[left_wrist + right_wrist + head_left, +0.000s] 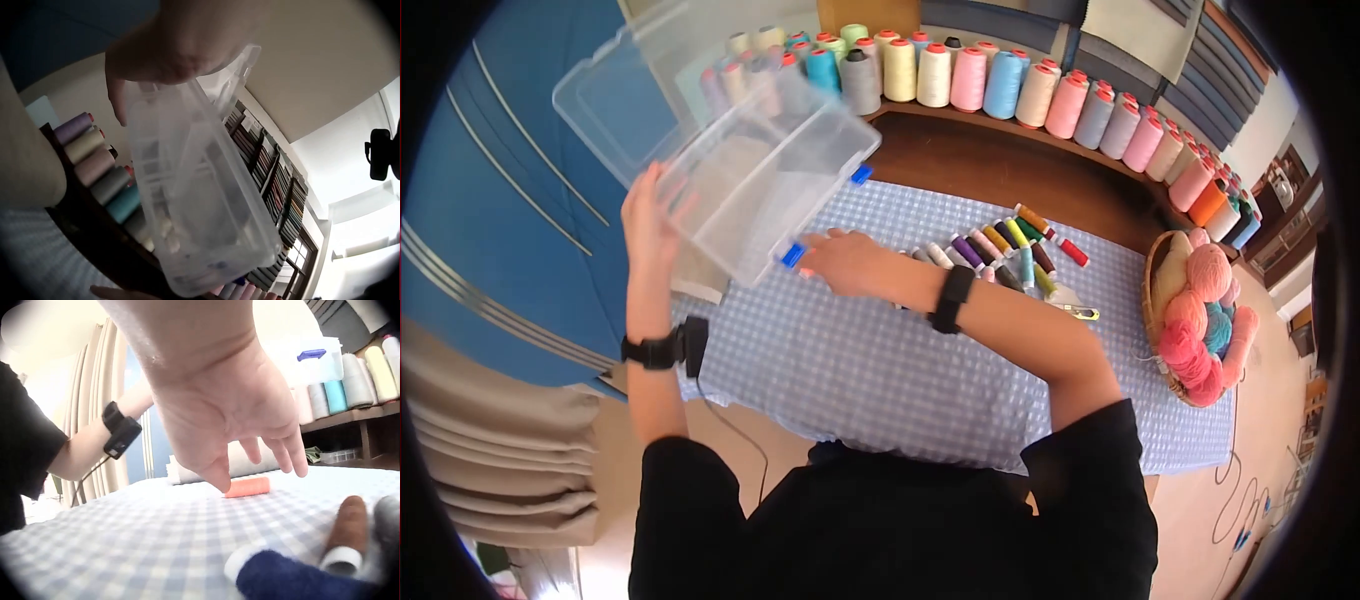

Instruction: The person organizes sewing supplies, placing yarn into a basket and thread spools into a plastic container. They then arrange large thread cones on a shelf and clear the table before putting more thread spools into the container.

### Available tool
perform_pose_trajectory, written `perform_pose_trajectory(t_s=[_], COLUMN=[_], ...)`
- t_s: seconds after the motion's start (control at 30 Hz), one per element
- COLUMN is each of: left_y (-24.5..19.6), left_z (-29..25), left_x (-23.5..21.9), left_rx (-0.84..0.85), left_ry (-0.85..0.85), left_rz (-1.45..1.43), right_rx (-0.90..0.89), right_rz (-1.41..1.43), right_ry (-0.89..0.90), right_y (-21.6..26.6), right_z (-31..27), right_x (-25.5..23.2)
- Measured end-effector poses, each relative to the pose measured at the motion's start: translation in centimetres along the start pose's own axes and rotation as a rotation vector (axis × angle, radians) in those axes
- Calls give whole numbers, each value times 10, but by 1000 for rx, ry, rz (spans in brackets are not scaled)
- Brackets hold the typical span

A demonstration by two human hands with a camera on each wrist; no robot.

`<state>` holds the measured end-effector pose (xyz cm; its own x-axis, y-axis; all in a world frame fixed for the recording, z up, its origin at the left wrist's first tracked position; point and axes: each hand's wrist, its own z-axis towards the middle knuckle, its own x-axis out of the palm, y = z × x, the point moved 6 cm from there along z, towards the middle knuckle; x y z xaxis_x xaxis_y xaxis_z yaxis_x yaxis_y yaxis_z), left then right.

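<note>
My left hand (648,225) grips a clear plastic divided box (745,270) at its edge and holds it up, tilted, over the left of the table. The box's lid (600,100) hangs open behind it, and blue latches (861,175) show along its near side. Low over the tablecloth, my right hand (234,412) has its fingers spread downward, close by an orange thread spool (249,487) lying on its side. Nearer the right wrist camera lie a navy spool (294,575) and a brown spool (347,531). Several more small spools (1027,265) lie right of that hand.
A yellow cutter (1082,312) lies beside the spools on the checked tablecloth (880,370). At the right stands a wicker basket (1149,290) of yarn balls. Large thread cones (935,75) line a curved wooden shelf (1020,135) behind, with blue curtains (500,180) at left.
</note>
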<state>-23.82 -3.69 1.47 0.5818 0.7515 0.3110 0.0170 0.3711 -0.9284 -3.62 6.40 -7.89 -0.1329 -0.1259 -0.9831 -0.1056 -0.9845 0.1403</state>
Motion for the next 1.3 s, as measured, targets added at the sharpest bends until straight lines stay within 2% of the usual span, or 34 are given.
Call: perform_pose_trajectory(t_s=[0.07, 0.13, 0.17, 0.23, 0.37, 0.43, 0.57, 0.63, 0.7, 0.77, 0.8, 0.87, 0.9, 0.93, 0.97, 1.03, 1.07, 1.13, 1.2, 1.23, 1.3], left_y=[5, 16, 21, 42, 56, 63, 74, 77, 80, 80, 83, 92, 93, 93, 87, 79, 84, 101, 112, 117, 123], left_z=[-8, -18, -16, -14, -18, -20, -14, -9, -6, -3, -4, -4, -4, -4, -7, -18, -22, -12, -8, -6, -2], left_x=[-24, -37, -45, -50, -32, -22, -4, 6, 9, 8, 7, 4, 2, 1, 4, 11, 16, 5, 11, 15, 28], left_rx=[-65, -217, -217, -276, -318, -365, -328, -260, -274, -290, -349, -416, -382, -344, -339, -476, -475, -280, -285, -289, -346], left_ry=[-5, 86, 87, 222, 304, 324, 348, 466, 465, 475, 541, 628, 697, 761, 767, 761, 763, 438, 488, 536, 513], left_rz=[21, 38, 30, -2, -103, -21, -52, -56, -62, -65, -101, -132, -149, -168, -168, -450, -453, 89, 98, 105, 140], right_rx=[-20, -63, -61, 64, 200, 292, 330, 362, 395, 452, 463, 756, 762, 782, 796, 805, 815, 869, 668, 674, 753], right_rz=[-13, 44, 38, 1, -57, -1, 80, 90, 97, 350, 349, 1073, 1074, 1224, 1374, 1398, 1427, 1401, 1216, 1217, 1048], right_ry=[42, 83, 86, 132, 164, 87, 57, 52, 40, -258, -272, -266, -279, -237, -190, -165, -135, -186, -173, -175, -197], right_y=[-12, -20, -23, -40, -90, -119, -132, -139, -147, -162, -159, -163, -164, -164, -161, -155, -150, -149, -148, -150, -153], right_z=[8, 10, 5, -16, -58, -79, -111, -113, -108, -100, -95, -89, -87, -83, -78, -71, -68, -66, -61, -61, -64], right_x=[9, 13, 8, -3, -20, -32, -44, -39, -36, -48, -56, -47, -49, -45, -41, -36, -32, -27, -29, -26, -31])
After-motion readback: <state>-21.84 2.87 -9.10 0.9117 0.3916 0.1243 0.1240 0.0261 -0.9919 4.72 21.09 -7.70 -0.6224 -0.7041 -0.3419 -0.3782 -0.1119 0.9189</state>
